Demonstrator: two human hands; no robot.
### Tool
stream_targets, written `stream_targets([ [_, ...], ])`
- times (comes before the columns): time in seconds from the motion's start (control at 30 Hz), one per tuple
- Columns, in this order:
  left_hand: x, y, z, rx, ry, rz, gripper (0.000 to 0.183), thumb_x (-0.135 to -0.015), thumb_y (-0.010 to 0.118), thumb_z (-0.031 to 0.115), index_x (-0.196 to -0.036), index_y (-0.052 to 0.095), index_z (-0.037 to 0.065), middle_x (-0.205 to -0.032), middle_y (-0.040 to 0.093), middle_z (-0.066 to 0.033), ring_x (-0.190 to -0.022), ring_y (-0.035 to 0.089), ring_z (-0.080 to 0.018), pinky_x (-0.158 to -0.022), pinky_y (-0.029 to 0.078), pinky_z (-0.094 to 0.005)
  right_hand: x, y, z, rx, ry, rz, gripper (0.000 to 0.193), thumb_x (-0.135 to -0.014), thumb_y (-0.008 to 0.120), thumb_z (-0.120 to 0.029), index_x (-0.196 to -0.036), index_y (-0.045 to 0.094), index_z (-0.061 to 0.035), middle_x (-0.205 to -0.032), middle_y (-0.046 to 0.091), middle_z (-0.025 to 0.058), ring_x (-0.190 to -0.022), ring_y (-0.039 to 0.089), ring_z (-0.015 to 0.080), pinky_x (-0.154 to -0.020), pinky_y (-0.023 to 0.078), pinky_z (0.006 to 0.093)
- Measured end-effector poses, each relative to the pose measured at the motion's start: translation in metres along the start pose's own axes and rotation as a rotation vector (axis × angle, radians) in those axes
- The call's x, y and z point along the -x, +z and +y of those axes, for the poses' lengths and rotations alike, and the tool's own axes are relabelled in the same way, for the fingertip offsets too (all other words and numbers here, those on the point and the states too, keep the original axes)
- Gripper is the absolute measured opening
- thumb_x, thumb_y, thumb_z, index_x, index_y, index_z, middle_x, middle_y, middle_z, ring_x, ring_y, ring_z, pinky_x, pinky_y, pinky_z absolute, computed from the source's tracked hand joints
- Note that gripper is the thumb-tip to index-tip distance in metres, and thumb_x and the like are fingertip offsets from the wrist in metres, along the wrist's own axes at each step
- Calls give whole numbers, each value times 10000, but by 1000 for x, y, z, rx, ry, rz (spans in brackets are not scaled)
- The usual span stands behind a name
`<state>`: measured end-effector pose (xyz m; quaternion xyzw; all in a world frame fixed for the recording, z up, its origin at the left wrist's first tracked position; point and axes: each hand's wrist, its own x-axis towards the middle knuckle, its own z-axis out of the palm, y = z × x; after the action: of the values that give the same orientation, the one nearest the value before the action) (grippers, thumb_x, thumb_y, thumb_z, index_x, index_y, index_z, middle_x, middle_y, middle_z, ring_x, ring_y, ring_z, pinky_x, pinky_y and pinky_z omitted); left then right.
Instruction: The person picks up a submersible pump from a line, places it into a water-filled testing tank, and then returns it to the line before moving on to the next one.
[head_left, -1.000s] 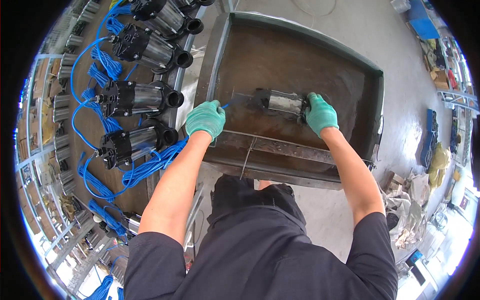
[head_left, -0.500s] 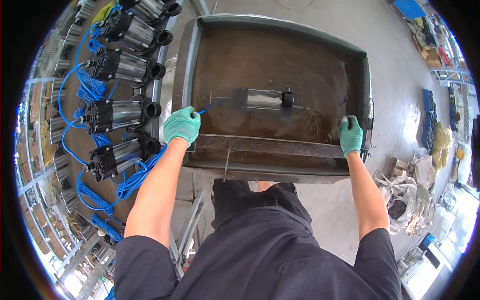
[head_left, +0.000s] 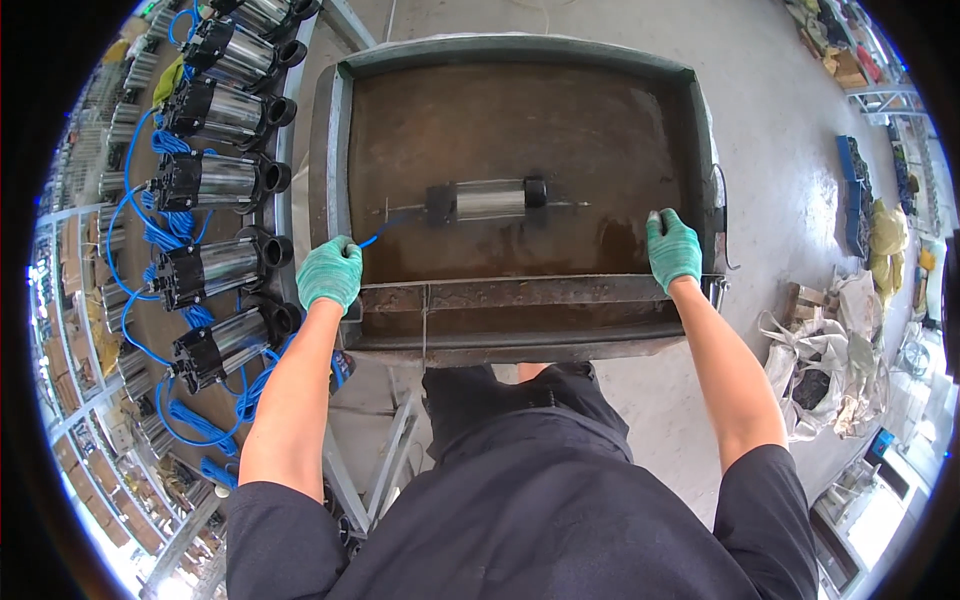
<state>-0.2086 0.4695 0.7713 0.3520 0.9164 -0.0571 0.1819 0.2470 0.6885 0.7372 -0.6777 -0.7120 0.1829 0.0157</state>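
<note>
A motor-like cylinder (head_left: pixel 490 199), silver in the middle with black ends, lies level in the brown water of a metal tank (head_left: pixel 337 150). A thin rod sticks out at each end. From its left end a blue cable (head_left: pixel 377 236) runs to my left hand (head_left: pixel 330 273). That hand, in a green glove, is closed on the cable at the tank's left side. My right hand (head_left: pixel 674 249), gloved too, is over the tank's front right part. Its fingers are loosely bent, with the thumb apart, and nothing shows in them.
To the left, a bench holds a row of similar silver and black pumps (head_left: pixel 222 185) with coiled blue cables (head_left: pixel 170 230). A metal crossbar (head_left: pixel 520 292) spans the tank's near part. On the floor at right lie white sacks (head_left: pixel 815 370) and a blue crate (head_left: pixel 853 195).
The tank and bench sit further left in view. The cylinder shows more clearly in the water, with its right rod more visible. My right hand is further inside the tank's right edge.
</note>
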Motion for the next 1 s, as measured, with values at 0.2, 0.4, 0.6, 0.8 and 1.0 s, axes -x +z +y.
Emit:
stream_targets([
  [0.2, 1, -1, 2, -6, -12, -6, 258, -962, 583, 358, -1080, 764, 217, -1045, 749, -131, -983, 697, -393, -868, 558, -488, -2, 1, 1, 12, 5, -16, 383, -1051, 503, -427, -1090, 688, -94, -960, 713, 262, -932, 669, 482, -816, 547, 558],
  [0.4, 0, 1, 1, -28, -12, 3, 270, -962, 576, 363, -1089, 762, 213, -1038, 749, -137, -987, 698, -394, -867, 557, -490, -3, 1, 3, 10, -10, -32, 384, -1051, 506, -421, -1104, 693, -90, -987, 716, 263, -953, 670, 479, -837, 550, 544],
  [0.6, 0, 2, 1, -31, 8, 31, 277, -958, 569, 356, -1070, 761, 191, -1008, 744, -157, -965, 693, -411, -848, 553, -507, -2, -1, 1, 23, 1, -29, 388, -1050, 509, -425, -1114, 696, -91, -998, 727, 251, -964, 679, 471, -840, 550, 543],
  [0.8, -1, 3, 0, -19, 19, 37, 273, -955, 568, 352, -1066, 759, 190, -1007, 741, -162, -959, 690, -416, -841, 550, -512, -3, 5, 6, 9, -27, -3, 389, -1049, 504, -431, -1110, 692, -95, -990, 725, 251, -958, 679, 473, -833, 550, 547],
  [1.0, -2, 4, -1, -19, 15, 32, 265, -960, 585, 358, -1046, 748, 168, -1009, 729, -192, -958, 681, -436, -827, 546, -521, -2, 0, 1, 24, -8, -25, 386, -1048, 505, -428, -1104, 690, -94, -987, 724, 253, -955, 678, 475, -832, 550, 549],
])
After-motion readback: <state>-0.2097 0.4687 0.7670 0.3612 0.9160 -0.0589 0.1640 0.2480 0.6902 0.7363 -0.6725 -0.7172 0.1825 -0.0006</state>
